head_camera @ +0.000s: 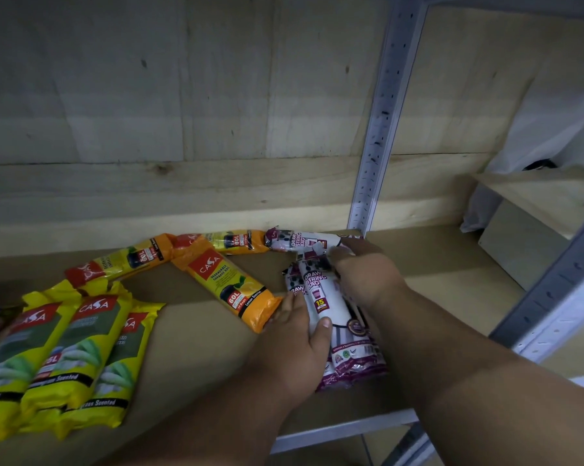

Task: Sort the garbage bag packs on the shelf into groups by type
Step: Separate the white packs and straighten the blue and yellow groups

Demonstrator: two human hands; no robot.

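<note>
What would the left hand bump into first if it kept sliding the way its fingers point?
Probably the white draw string bag packs; the left hand already touches them. Past those lies another draw string pack by the back wall, though depth is unclear.

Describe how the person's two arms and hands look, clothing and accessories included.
Both arms are bare from the bottom edge of the picture to the fingers: no sleeves, gloves, watch, bracelet or rings show. The left hand has short, unpainted nails; its thumbnail is plainly visible. The right hand shows only its back and knuckles.

Glossy plastic garbage bag packs [230, 286] lie on seemingly matt board shelf [196, 334]; metal upright [379, 119].
</note>
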